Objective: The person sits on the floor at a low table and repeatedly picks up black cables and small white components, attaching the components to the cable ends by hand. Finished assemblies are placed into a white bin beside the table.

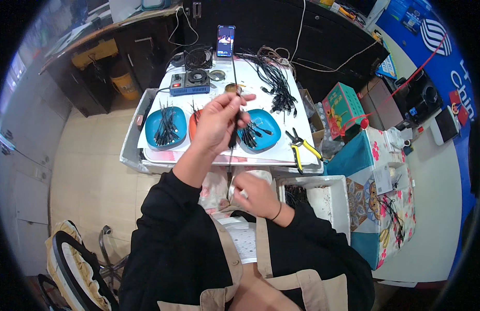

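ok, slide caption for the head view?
Left hand holds dark cabling above a white table with blue trays; right hand lower down.

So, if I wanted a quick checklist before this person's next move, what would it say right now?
1. Left hand has hold of the black cable: ok.
2. Right hand empty: cannot tell; its fingers are curled.
3. Yellow-handled pliers set down: ok, right of the bowls.
4. Left blue bowl and right blue bowl upright: ok, both holding cables.
5. Orange bowl fully visible: not ok, partly hidden.
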A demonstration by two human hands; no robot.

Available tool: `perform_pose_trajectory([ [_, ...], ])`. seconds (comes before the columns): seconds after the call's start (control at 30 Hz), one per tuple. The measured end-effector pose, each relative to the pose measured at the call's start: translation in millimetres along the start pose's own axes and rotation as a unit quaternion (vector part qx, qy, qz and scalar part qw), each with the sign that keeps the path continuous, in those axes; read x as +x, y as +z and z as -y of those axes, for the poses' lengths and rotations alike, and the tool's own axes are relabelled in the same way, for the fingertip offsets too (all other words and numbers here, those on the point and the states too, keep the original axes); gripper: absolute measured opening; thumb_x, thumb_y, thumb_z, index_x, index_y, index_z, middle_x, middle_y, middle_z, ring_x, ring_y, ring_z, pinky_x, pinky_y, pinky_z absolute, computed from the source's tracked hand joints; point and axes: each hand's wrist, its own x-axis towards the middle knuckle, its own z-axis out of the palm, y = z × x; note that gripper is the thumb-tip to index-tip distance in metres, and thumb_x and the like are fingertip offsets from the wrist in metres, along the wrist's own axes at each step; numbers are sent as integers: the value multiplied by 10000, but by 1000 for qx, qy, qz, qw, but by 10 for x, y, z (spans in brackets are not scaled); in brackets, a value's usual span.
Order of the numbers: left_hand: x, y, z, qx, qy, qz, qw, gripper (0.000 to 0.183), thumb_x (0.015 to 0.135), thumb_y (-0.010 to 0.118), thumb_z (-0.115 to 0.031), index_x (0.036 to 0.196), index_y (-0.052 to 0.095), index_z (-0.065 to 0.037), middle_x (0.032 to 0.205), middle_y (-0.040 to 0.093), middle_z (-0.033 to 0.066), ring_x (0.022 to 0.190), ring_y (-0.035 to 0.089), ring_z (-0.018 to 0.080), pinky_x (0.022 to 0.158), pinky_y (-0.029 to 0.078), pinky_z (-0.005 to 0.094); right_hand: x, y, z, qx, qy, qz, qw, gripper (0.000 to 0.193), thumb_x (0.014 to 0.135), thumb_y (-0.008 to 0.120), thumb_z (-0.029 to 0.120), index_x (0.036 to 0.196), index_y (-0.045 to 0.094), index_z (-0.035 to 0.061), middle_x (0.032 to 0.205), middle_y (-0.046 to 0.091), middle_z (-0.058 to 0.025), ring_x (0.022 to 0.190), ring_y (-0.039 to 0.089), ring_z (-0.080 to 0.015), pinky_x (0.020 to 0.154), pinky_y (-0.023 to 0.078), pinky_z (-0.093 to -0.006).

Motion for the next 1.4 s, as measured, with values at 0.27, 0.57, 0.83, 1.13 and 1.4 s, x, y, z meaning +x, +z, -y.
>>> perform_pose_trajectory([
  [0.27, -537, 178, -112, 90, 105, 15, 990, 136, 960, 483, -59, 893, 574, 17, 910, 623, 102, 587, 423, 57, 546, 352, 173, -204, 230, -304, 68, 50, 105, 991, 155, 861, 579, 130, 974, 558, 27, 862, 592, -133, 799, 602, -281, 679, 479, -360],
  [0.57, -936, 302, 188, 99, 8, 125, 987, 142, 954, 509, -83, 916, 582, 33, 934, 621, 124, 574, 388, 43, 535, 334, 172, 484, -953, -3, 450, 100, -124, 879, 325, 907, 627, 181, 1152, 558, -20, 956, 638, -46, 835, 594, -90, 736, 467, -200],
  [0.83, -1042, 241, 179, 188, -2, 66, 980, 169, 942, 522, -80, 994, 605, 59, 905, 642, 102, 614, 483, 63, 550, 383, 186, 315, -930, 222, 214, 3, -240, 947, 87, 810, 643, -22, 877, 590, -9, 875, 582, -28, 761, 542, -69, 680, 450, -207],
  [1.13, -1052, 470, 506, 543, 312, -54, 778, 77, 847, 613, 17, 921, 625, 34, 722, 628, 95, 623, 599, 169, 576, 472, 270, 59, -503, 350, 133, 82, -300, 941, 117, 753, 650, 5, 816, 552, -7, 745, 557, -76, 634, 571, -131, 565, 462, -252],
  [1.4, -1089, 438, 421, 186, -5, -20, 982, 166, 949, 534, -110, 910, 621, 26, 656, 535, -22, 546, 406, 7, 479, 283, 156, -46, -666, 104, 401, 63, -212, 889, 205, 869, 611, -18, 1069, 566, -26, 985, 600, -48, 875, 586, -88, 774, 489, -224],
])
